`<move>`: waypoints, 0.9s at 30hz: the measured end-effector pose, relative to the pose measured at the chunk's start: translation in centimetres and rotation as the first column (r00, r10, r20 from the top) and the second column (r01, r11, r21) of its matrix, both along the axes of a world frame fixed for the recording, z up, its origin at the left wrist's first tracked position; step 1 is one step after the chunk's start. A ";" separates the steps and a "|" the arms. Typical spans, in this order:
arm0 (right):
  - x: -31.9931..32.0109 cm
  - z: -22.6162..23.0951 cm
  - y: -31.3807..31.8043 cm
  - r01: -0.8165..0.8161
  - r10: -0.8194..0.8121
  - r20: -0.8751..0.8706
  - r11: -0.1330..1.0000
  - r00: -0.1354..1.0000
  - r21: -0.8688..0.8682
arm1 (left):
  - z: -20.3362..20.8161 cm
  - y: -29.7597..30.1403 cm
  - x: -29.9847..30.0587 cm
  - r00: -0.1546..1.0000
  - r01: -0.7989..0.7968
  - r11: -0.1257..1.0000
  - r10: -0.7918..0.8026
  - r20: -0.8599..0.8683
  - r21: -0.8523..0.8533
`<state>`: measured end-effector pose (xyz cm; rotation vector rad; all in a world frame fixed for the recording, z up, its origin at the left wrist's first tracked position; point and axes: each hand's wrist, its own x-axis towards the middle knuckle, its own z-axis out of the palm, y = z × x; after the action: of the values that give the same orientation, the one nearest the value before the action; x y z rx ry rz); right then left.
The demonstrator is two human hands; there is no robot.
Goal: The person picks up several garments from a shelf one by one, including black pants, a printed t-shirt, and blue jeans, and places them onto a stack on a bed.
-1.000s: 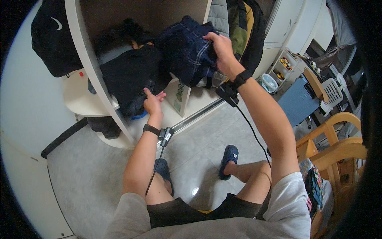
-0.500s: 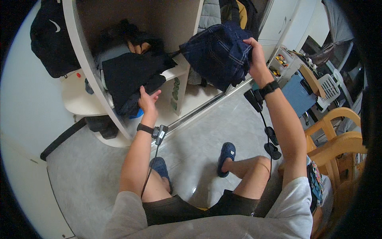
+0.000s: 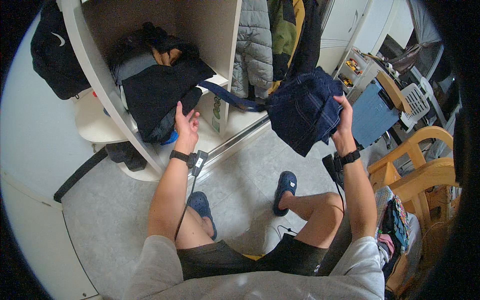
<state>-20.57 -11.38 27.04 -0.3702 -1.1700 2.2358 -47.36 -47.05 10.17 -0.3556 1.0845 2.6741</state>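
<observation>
Out in front of the wardrobe, my right hand [image 3: 344, 122] grips a bundled dark blue denim garment [image 3: 304, 111] with pale stitching by its right edge. A long dark blue strap [image 3: 231, 98] stretches from the garment leftward to the shelf, where its end meets the pile of clothes. My left hand [image 3: 186, 129] is held palm up with fingers apart and holds nothing. Right behind it, a black folded garment [image 3: 159, 92] hangs over the shelf's front edge. Whether the left fingertips touch that cloth, I cannot tell.
Behind the black garment lie more dark clothes [image 3: 132, 47]. A grey puffer jacket [image 3: 253, 45] hangs in the right compartment, past an upright panel [image 3: 212, 45]. A black bag [image 3: 57, 55] hangs at far left. Wooden chairs [image 3: 425, 175] with clothes stand at right.
My right hand has brought the denim garment down and to the right, away from the hanging clothes. Its strap now stretches out toward the shelf. The left hand stays near the black garment.
</observation>
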 end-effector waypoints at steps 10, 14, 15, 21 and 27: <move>-1.3 -12.3 -2.3 -0.114 0.153 0.279 0.982 0.948 -0.151 | 0.7 0.0 0.5 0.968 -0.251 0.962 0.253 0.000 -0.108; -1.6 -15.5 -3.0 -0.147 0.204 0.304 0.969 0.930 -0.200 | 3.1 -1.3 1.7 0.955 -0.228 0.970 0.207 -0.211 -0.083; -1.8 -15.3 -4.1 -0.171 0.230 0.337 0.965 0.913 -0.197 | 3.7 -2.0 2.1 0.949 -0.204 0.979 0.204 -0.240 0.024; -3.8 -14.2 -4.7 -0.242 0.258 0.352 0.966 0.900 -0.090 | 2.8 -4.8 -0.9 0.885 -0.452 0.868 0.409 -0.221 -0.207; -4.4 -14.2 -3.4 -0.250 0.306 0.319 0.946 0.897 -0.207 | 6.5 0.2 6.4 0.763 -0.458 0.728 0.027 -0.646 -0.510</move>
<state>-24.94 -14.80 12.79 -0.7293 -1.2891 2.6011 -40.99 -46.84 16.69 0.3218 2.3410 2.5942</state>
